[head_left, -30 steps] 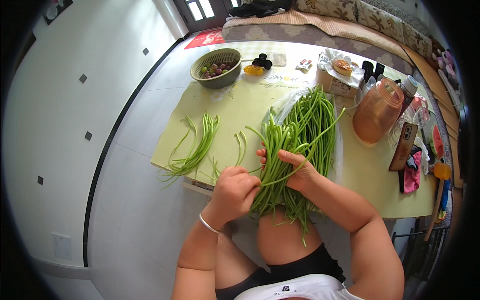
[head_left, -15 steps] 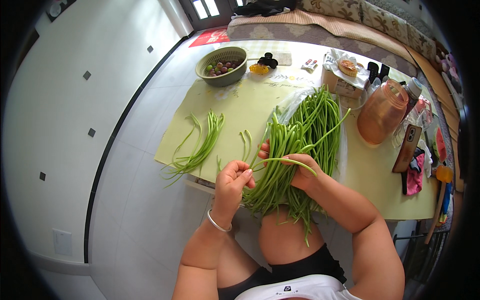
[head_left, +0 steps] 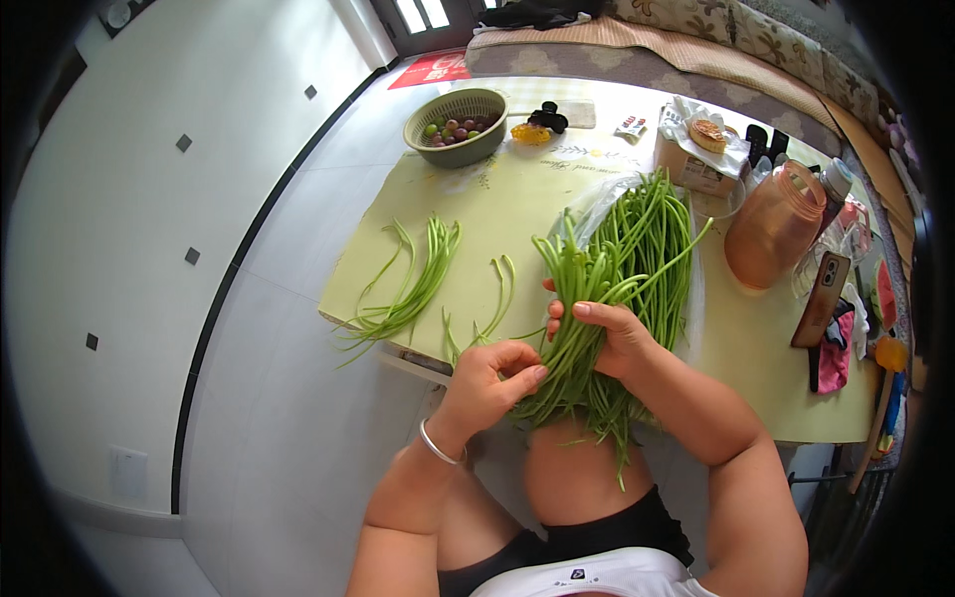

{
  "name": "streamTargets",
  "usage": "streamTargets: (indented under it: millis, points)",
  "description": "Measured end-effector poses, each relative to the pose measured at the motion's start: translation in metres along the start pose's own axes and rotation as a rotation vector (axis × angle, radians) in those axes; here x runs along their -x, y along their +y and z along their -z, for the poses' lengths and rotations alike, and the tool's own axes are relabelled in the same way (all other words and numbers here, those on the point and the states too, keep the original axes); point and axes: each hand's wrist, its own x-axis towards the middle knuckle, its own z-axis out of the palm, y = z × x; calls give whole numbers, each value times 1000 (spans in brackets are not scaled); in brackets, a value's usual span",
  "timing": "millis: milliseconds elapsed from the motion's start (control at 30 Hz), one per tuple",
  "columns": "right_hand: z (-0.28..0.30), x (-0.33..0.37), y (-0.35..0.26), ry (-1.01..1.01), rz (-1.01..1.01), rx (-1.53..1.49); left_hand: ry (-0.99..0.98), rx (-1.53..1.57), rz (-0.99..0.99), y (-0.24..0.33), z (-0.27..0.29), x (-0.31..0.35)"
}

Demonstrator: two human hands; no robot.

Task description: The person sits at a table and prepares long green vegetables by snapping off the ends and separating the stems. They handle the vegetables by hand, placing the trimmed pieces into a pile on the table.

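Note:
A thick bundle of long green vegetable stems (head_left: 587, 284) hangs over the table's near edge, down to my thighs. My right hand (head_left: 619, 333) is wrapped around it, thumb on top. At its lower left side, my left hand (head_left: 497, 383) has thumb and fingers closed against the stems; what lies between the fingertips is hidden. A larger heap of such stems (head_left: 652, 239) rests behind the bundle on a clear plastic bag (head_left: 602, 214). Several loose stems (head_left: 505, 289) lie just left of the bundle, and a small separate pile (head_left: 428, 274) farther left, its ends overhanging the edge.
At the far left of the table (head_left: 388, 214) is a green basket (head_left: 458, 154) of grapes, beside a black hair clip (head_left: 549, 116). Toward the right stand a box (head_left: 696, 169) with a round pastry, an orange-pink jug (head_left: 776, 229), a bottle (head_left: 836, 179) and a phone (head_left: 821, 298).
The single stem stretched between my hands is no longer there. My left hand has moved down and right against the bundle, and my right thumb has closed over the stems.

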Motion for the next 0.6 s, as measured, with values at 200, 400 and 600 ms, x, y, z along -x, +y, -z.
streamTargets:
  millis: [200, 400, 600]
  points:
    - [5, 3, -4, 115, -17, 47, 652, -701, -282, -45, 34, -43]
    - [-3, -1, 0, 96, -40, 38, 861, -1019, -237, -100, 86, -68]
    - [2, 1, 0, 58, -38, 24, 979, -1063, -223, -115, 95, -76]
